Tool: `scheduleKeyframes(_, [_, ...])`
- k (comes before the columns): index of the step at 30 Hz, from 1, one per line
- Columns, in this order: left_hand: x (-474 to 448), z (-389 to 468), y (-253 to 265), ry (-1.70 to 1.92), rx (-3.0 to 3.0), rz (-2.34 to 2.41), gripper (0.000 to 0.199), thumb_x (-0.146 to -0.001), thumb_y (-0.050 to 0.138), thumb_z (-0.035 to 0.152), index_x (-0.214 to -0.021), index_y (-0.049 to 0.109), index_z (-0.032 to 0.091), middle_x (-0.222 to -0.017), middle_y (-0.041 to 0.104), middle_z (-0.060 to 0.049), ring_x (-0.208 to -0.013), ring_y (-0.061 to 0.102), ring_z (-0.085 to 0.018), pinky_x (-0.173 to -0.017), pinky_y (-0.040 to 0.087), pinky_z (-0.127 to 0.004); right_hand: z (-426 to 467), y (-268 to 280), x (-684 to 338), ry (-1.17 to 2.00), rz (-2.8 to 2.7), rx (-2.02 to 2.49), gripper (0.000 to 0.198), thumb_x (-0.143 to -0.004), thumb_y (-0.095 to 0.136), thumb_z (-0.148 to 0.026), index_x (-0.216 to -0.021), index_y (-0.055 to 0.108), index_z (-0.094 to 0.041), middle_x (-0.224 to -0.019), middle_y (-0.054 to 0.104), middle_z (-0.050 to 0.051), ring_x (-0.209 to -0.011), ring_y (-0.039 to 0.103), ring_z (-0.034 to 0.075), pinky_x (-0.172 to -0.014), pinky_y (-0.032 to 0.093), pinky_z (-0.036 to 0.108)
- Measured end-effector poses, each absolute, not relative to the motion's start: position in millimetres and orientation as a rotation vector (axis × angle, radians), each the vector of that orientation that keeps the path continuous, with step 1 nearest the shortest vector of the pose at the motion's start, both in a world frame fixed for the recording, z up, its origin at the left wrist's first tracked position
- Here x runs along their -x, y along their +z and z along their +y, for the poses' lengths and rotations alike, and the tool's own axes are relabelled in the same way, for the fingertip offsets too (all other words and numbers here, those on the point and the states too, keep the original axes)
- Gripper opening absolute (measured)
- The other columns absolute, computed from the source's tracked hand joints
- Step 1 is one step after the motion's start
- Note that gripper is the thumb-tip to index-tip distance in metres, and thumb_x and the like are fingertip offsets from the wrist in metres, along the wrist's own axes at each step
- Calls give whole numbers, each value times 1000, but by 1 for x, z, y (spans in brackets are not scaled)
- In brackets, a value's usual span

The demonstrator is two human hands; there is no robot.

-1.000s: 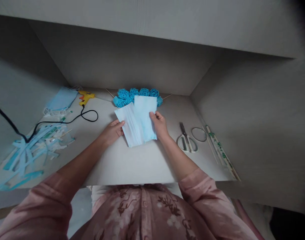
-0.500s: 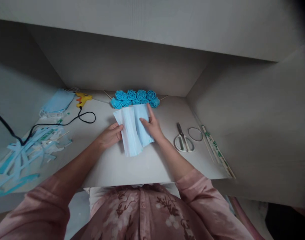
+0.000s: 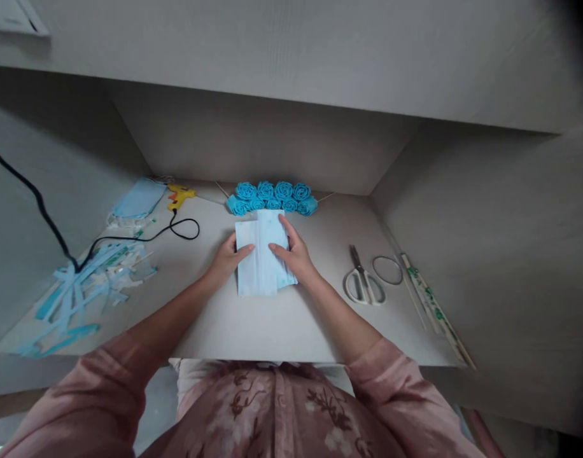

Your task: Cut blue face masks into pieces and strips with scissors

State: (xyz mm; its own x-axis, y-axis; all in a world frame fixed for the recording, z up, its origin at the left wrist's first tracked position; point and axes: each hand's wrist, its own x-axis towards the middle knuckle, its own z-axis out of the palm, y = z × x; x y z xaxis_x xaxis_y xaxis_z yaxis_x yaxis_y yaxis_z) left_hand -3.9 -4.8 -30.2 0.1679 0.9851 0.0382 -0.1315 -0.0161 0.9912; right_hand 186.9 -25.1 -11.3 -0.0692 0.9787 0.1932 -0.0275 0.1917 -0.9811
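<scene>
Spreading two pale blue sheets (image 3: pixel 248 270) between them, the hands work from opposite sides, probably because each controls one outer edge while the middle overlaps. The left hand (image 3: pixel 229 259) is partly closed, its thumb on the near face and its fingers mostly hidden behind, pinching the left edge. The right hand (image 3: pixel 298 259) is looser, thumb laid across the face and index finger stretched toward the upper corner, which likely steadies the taller part and stops it flopping. The sheets are held over the middle of the table (image 3: pixel 253 337), just in front of the blue roses (image 3: pixel 272 197), whose row along the back seems meant to spare the working space. Scissors (image 3: pixel 361 283) lie to the right near a ring (image 3: pixel 387 270) and thin sticks (image 3: pixel 437 312), apparently within reach, while the yellow glue gun (image 3: pixel 181 196), a stack of masks (image 3: pixel 139 198) and tangled strips (image 3: pixel 81 286) sit on the left, well apart from the hands, perhaps to avoid snagging
</scene>
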Motion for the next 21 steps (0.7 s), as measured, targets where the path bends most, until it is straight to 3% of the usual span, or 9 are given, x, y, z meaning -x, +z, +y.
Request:
scheduleKeyframes(3, [1, -4, -31, 1286, -1264, 917, 85, -66, 81, 35, -138, 39, 21, -143, 48, -13, -128, 49, -28, -102, 45, -40, -28, -5, -185, 1135, -1352, 955, 103, -77, 71, -45, -155, 5, -30, -136, 57, 8, -110, 63, 25, -96, 51, 44])
scheduleKeyframes(5, [0, -4, -24, 1260, -1234, 821, 86, -65, 81, 36, -138, 38, 22, -144, 47, -13, -129, 49, -29, -102, 45, -40, -28, 4, -185, 1122, -1364, 873, 104, -78, 70, -43, -155, 1, -30, -141, 52, 7, -114, 61, 25, -99, 50, 43])
scheduleKeyframes(9, [0, -6, 9, 1138, -1212, 818, 67, -61, 82, 41, -116, 57, 11, -122, 64, -17, -112, 60, -32, -95, 48, -44, -19, 28, -186, 1007, -1417, 773, 91, -77, 70, -41, -153, 21, -26, -153, 37, 7, -131, 48, 24, -109, 41, 38])
scheduleKeyframes(13, [-3, -9, 31, 1317, -1288, 922, 54, -64, 79, 41, -105, 60, 12, -110, 69, -13, -100, 64, -27, -88, 50, -39, -9, 34, -189, 946, -1433, 774, 78, -76, 71, -43, -144, 38, -23, -143, 50, 9, -127, 51, 25, -109, 40, 41])
scheduleKeyframes(16, [-5, -9, 16, 1339, -1360, 1031, 55, -63, 78, 39, -107, 57, 14, -108, 67, -10, -97, 63, -24, -82, 50, -34, -10, 14, -191, 1072, -1400, 830, 71, -72, 74, -43, -133, 48, -21, -132, 58, 11, -120, 56, 27, -103, 44, 42])
scheduleKeyframes(21, [-3, -7, -20, 1201, -1412, 1000, 54, -61, 79, 39, -100, 52, 15, -94, 64, -5, -86, 62, -19, -73, 48, -28, -18, -17, -186, 1123, -1420, 975, 69, -71, 73, -45, -130, 48, -18, -124, 62, 12, -111, 59, 27, -94, 49, 40])
